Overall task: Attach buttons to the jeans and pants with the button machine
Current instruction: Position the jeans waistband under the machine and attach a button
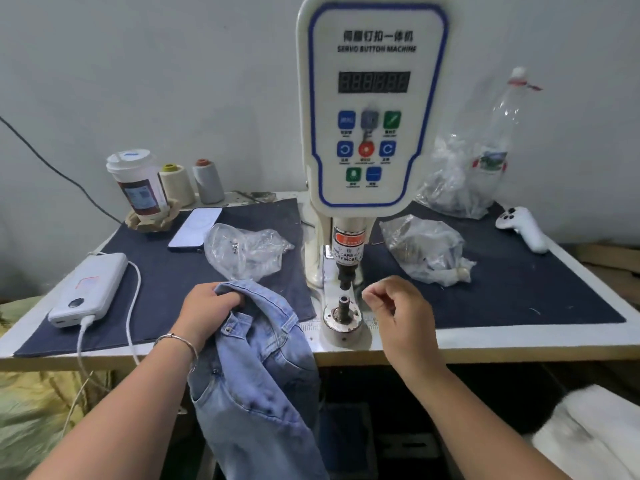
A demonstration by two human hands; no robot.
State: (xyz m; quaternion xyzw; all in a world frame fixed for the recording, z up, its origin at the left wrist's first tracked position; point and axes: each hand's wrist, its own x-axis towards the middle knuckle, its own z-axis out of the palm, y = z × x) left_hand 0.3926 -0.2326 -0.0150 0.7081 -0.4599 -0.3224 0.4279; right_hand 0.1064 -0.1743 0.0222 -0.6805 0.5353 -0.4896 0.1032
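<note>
A white servo button machine [372,109] stands at the middle of the table, its lower die post [344,308] at the front edge. Light blue jeans [256,368] hang over the table's front edge, left of the die. My left hand [207,306] grips the jeans' waistband on the table. My right hand [398,306] hovers just right of the die with its fingers curled and thumb against forefinger; whether something small sits between them I cannot tell. Two clear bags of buttons lie left [244,251] and right [426,249] of the machine.
On the dark blue mat [519,289] lie a phone [195,228], a white power bank [90,289] with cable, a lidded cup [136,183], two thread cones [194,183], a plastic bottle in a bag [485,157] and a white controller [523,226]. White cloth [588,434] lies below right.
</note>
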